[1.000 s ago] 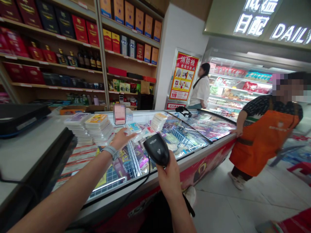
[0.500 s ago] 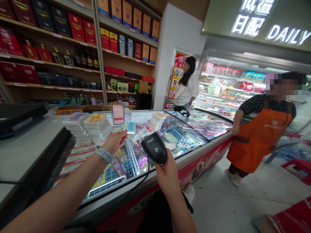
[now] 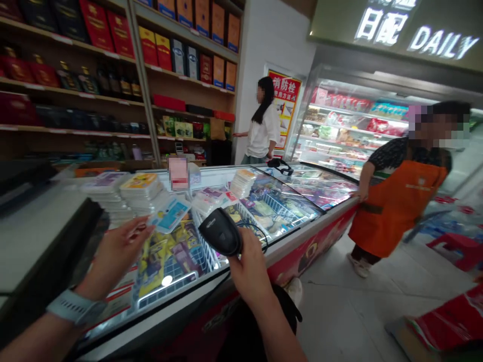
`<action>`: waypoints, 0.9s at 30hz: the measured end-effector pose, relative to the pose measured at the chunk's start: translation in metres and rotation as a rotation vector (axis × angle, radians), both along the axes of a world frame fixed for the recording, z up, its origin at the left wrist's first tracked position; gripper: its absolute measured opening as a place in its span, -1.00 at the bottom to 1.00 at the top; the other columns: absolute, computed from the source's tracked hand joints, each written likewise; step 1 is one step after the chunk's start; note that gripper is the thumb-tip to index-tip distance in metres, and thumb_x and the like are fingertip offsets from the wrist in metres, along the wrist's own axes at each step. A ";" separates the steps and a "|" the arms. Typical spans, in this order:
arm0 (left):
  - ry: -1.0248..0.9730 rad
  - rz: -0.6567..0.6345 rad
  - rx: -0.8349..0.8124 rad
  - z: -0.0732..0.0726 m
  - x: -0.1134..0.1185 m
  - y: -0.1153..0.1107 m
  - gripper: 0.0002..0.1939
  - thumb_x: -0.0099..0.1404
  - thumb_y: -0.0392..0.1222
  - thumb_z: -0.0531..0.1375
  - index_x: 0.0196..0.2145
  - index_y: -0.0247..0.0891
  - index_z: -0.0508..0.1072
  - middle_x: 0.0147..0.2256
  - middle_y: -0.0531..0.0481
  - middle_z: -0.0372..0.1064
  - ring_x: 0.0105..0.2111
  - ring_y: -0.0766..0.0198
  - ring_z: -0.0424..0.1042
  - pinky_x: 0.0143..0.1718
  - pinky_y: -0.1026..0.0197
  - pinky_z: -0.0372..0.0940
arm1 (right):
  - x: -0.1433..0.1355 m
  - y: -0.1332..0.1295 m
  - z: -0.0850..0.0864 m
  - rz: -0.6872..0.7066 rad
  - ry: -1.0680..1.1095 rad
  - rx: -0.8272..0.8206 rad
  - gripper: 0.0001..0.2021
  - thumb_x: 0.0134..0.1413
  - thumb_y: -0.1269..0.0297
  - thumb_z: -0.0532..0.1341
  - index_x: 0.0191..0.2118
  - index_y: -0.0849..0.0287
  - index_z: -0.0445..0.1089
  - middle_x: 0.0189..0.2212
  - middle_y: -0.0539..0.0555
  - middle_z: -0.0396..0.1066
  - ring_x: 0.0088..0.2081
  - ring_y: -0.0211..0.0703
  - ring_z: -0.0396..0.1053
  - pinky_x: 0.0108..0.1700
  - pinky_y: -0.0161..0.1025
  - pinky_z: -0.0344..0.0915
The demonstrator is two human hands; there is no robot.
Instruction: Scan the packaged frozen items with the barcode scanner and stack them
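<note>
Change: your left hand has come back from the far packs on the freezer lid and now sits nearer you, with a blue-and-white pack pinched at its fingertips. A second ago that hand was stretched out over the glass with nothing lifted.
Meaning: judging by this, the pack is picked and can be brought to the scanner; the two are near each other but still apart.
Left hand: fingers narrowed on the pack's near edge; a watch is on the wrist.
Right hand: wrapped around the scanner's grip, as it was a second ago, head tilted up and to the left, toward the pack.
Pack: flat, thin, light blue with white panels, tilted over the glass just in front of the stacks. Its print is too blurred to read.
Scanner: black, handheld, with a cable trailing down past your wrist.
Nearby: a person in an orange apron rests a hand on the freezer's far end; another person in white stands by the shelves.
</note>
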State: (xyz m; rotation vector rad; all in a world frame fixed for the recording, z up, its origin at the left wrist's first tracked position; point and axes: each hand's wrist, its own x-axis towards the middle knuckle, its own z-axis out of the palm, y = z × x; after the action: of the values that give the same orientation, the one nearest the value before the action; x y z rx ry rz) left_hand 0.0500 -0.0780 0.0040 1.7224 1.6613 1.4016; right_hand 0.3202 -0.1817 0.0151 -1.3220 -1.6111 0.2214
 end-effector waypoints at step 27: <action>-0.297 -0.148 -0.013 -0.004 0.000 0.005 -0.44 -0.04 0.25 0.39 -0.23 -0.24 0.55 -0.21 -0.13 0.57 -0.13 -0.07 0.51 0.00 -0.03 0.34 | -0.019 0.017 -0.012 0.053 -0.166 -0.016 -0.63 0.07 0.56 0.07 0.01 0.18 0.29 -0.09 0.19 0.38 -0.02 0.10 0.29 0.11 0.15 0.19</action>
State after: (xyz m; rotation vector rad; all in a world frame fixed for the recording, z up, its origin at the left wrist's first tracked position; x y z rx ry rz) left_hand 0.0505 -0.0732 0.0000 1.5092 1.3531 1.4888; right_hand 0.3016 -0.1652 0.0033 -1.3401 -1.7881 0.1602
